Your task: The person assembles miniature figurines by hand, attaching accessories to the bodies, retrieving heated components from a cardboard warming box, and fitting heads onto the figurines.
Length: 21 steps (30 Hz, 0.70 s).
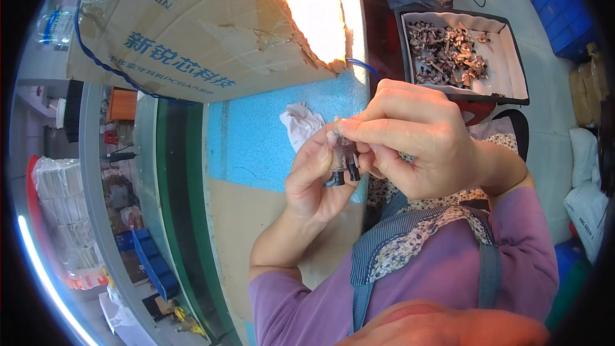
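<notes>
A small toy figurine (344,156) with a brownish body and black boots is held upright between my two hands, over the table edge. My left hand (309,182) closes round it from the left, thumb against its side. From the right, my right hand (426,138) pinches at the figurine's top with thumb and forefinger. The fingertips cover its head end, so I cannot make out whether a separate small part is there. Just behind my left hand, a crumpled white tissue (301,123) lies on the blue mat (250,144).
A torn cardboard box (192,32) stands at the back of the table, brightly lit inside, a blue cable (362,63) beside it. A black-rimmed tray (506,57) at far right holds many similar figurines. Blue crates (560,9) and white sacks (586,211) line the right side.
</notes>
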Motion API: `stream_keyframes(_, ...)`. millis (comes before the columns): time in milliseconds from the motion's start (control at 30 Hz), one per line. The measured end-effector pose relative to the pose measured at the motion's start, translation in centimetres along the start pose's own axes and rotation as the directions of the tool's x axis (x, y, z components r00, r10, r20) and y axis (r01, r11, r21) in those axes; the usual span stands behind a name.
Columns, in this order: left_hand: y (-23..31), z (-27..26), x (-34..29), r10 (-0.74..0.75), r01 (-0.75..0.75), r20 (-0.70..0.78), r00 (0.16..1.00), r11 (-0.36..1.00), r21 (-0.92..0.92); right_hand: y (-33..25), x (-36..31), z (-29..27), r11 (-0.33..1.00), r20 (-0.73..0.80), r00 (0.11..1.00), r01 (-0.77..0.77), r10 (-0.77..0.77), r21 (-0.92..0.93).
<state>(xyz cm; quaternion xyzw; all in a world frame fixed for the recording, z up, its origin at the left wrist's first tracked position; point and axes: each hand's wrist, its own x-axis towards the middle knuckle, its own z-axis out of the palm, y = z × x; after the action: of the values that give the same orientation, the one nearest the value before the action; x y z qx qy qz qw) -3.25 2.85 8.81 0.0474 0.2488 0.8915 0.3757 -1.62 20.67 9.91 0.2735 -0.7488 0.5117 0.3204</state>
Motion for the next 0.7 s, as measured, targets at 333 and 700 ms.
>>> stream_keyframes(333, 0.0, -0.6, 0.4, 0.043, -0.044, 0.046, 0.998, 0.999, 0.003, 0.1, -0.1, 0.0, 0.985, 0.004, 0.992, -0.129, 0.129, 0.116)
stream_keyframes(700, -0.5, -0.3, -0.1, 0.296, -0.323, 0.133, 0.946, 0.818, 0.477, 1.2, -1.1, -0.7, 0.953, 0.094, 0.989, -0.135, 0.113, 0.271)
